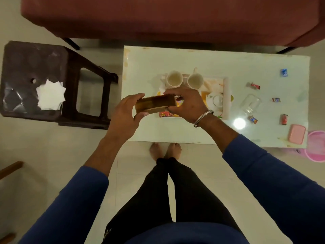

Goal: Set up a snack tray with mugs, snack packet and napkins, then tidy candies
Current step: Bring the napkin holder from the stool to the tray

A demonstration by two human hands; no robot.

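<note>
Held above the desk's (175, 134) near edge, a brown wooden holder (155, 104) sits between both hands: left hand (127, 117) fingers curled round its left end, right hand (186, 104) pinching the right end. Below lies the tray (226, 95) with two mugs (174, 80) and a red snack packet (164, 115). Candies (253, 85) scattered right; napkins (51, 96) on the dark stool (22, 64), well apart.

Bench (175, 131): carries tray (226, 95), clear container (250, 103), pink lid (296, 134), scattered candies (284, 119).
Stool (26, 64): carries napkins (51, 96).
</note>
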